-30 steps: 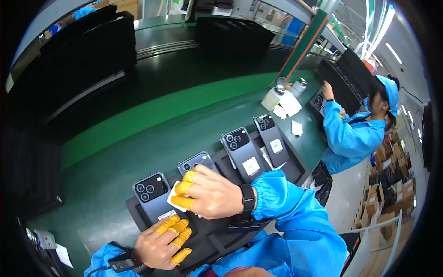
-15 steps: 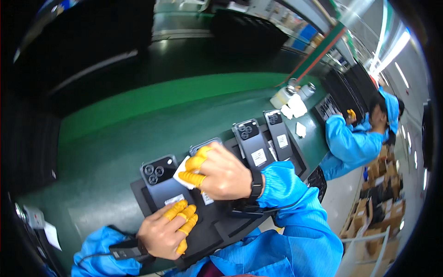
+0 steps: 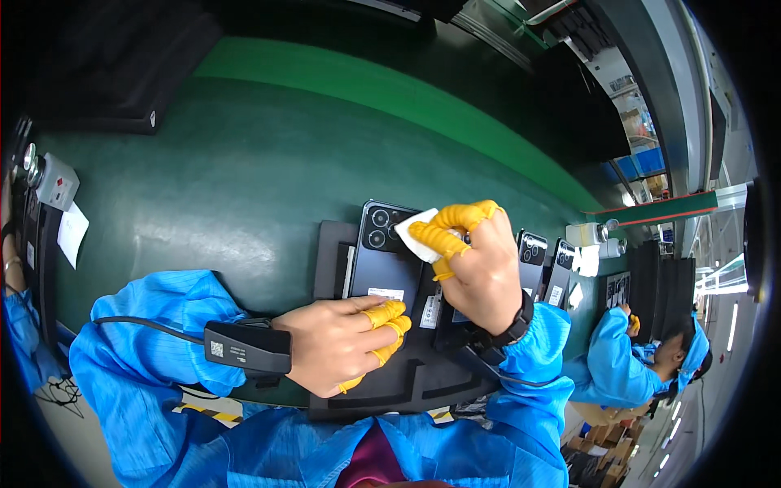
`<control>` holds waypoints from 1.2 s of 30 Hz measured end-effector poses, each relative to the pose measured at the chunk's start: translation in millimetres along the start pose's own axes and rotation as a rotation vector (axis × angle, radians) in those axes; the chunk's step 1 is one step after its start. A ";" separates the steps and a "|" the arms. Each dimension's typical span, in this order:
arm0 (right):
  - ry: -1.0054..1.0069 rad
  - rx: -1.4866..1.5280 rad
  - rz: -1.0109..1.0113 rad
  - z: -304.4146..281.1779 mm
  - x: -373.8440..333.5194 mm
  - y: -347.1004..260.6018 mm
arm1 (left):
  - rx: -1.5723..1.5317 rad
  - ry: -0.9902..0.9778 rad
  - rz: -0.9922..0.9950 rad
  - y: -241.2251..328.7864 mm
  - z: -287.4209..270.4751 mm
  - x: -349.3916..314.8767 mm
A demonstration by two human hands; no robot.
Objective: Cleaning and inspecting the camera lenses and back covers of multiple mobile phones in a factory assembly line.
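Note:
A dark smartphone (image 3: 373, 268) with a cluster of round camera lenses and a white label lies at a black foam tray (image 3: 329, 260). My left hand (image 3: 338, 337), with yellow finger covers, has its fingers closed over the phone's lower end. Between the yellow-covered fingertips of my right hand (image 3: 480, 272) is a folded white wipe (image 3: 415, 237), pinched against the phone's top right corner beside the lenses. Another phone under my right hand is mostly hidden. Farther right, a phone (image 3: 532, 249) and one more phone (image 3: 561, 264) sit in a row.
Right of the tray stand a whitish bottle (image 3: 584, 234) and crumpled white wipes (image 3: 586, 260). A co-worker in blue (image 3: 618, 366) sits beyond. At left are a metal can (image 3: 57, 183), a paper sheet (image 3: 73, 232) and another person's sleeve (image 3: 23, 325). A black stack (image 3: 98, 106) stands at far left.
The view has swung, so the tray and phones appear farther right. My right hand's wipe has come onto the phone's upper right corner by the lenses; my left hand stays at its lower end.

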State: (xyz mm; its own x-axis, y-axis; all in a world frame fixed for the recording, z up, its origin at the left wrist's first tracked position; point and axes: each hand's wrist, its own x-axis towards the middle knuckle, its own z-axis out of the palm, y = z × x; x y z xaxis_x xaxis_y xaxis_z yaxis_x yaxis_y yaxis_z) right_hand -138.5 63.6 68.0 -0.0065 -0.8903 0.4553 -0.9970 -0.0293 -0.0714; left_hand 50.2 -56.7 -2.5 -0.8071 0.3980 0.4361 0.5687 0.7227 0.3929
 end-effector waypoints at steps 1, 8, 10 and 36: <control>0.001 0.002 -0.001 3.9 4.2 -2.1 | -0.010 0.000 0.010 0.2 0.7 -0.7; -0.043 0.087 0.022 19.1 6.3 1.0 | -0.048 -0.047 0.013 0.1 0.9 -0.5; -0.031 0.123 0.004 23.8 9.3 -3.8 | -0.037 -0.009 0.011 -0.3 0.0 -0.2; 0.043 -0.132 -0.146 28.7 26.5 6.3 | -0.008 -0.007 0.025 -0.9 -0.8 1.7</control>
State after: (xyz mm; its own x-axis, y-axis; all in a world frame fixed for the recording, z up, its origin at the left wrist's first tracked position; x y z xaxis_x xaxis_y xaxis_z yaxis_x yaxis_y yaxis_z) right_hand -142.8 26.8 54.1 0.1380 -0.8609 0.4897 -0.9891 -0.0937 0.1140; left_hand 48.5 -57.2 -1.4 -0.7936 0.4201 0.4402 0.5901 0.7080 0.3880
